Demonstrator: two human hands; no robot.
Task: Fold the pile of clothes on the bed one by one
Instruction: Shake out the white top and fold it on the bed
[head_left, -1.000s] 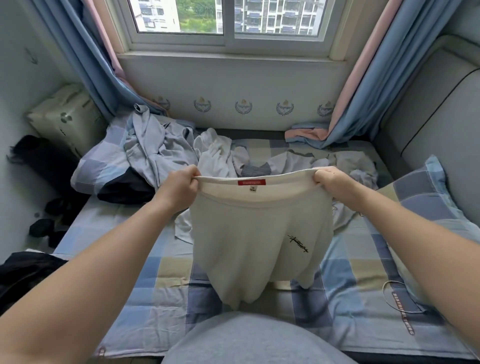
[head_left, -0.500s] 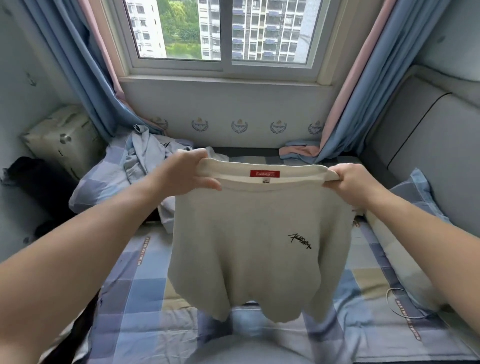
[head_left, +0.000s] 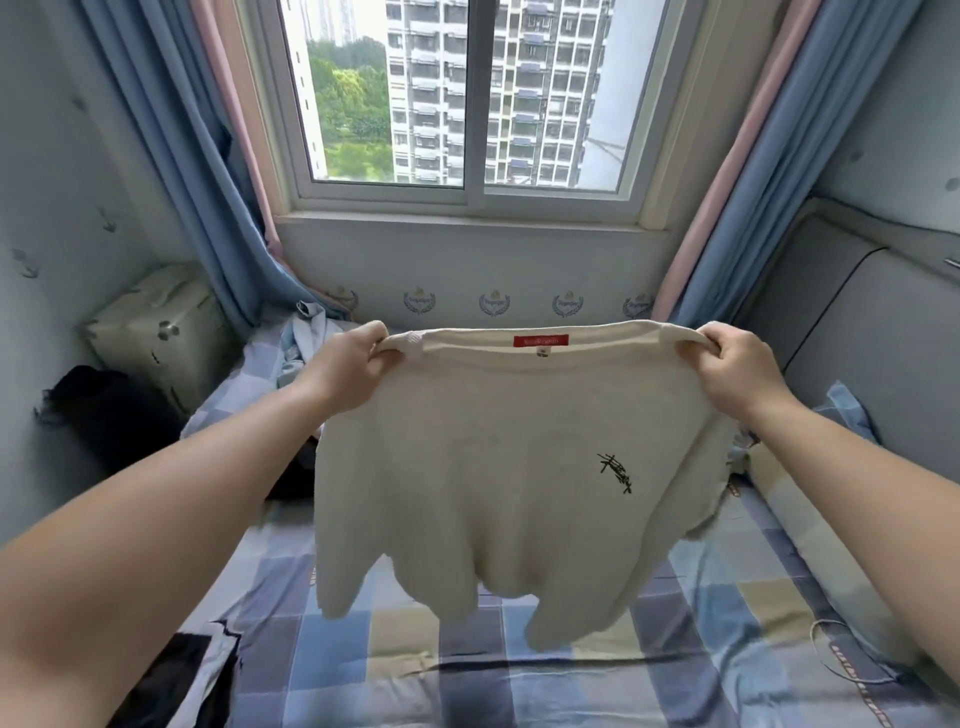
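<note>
Lifted higher than a moment ago, the cream sweater (head_left: 498, 467) hangs spread open in the air above the checked bed (head_left: 467, 686). The left hand (head_left: 345, 371) and right hand (head_left: 737, 371) each pinch a shoulder, fingers curled into the fabric.

A home bedroom: a bed (head_left: 519, 680) under a checked sheet (head_left: 322, 597), a pillow (head_left: 847, 415) at its side, blue curtains (head_left: 171, 156) framing a window (head_left: 470, 195) onto apartment towers (head_left: 540, 93).

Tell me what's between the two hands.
In the head view, the cream sweater hangs there: its collar edge with the red label runs from the left hand to the right hand, each gripping a shoulder.
</note>
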